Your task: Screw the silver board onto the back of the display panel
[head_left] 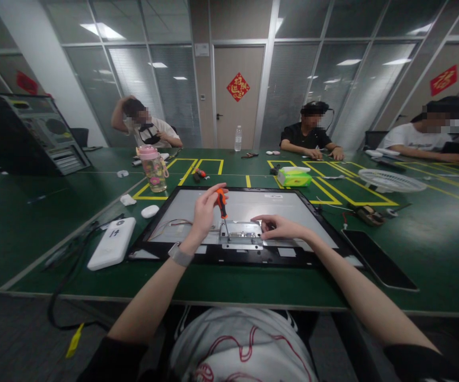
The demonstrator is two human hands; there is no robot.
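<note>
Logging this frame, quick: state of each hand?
Left hand: closed on orange screwdriver.
Right hand: open, holds nothing, resting on metal bracket.

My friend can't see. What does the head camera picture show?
The left hand holds an orange-handled screwdriver upright, its tip on a metal bracket on a screen panel lying on a green table. The right hand rests on the bracket's right end. Three other people sit across the table.

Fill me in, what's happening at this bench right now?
The left hand grips an orange-handled screwdriver nearly upright, its tip down on a metal plate on the back of a display panel lying flat on the green table. The right hand rests on the plate's right end.
</note>
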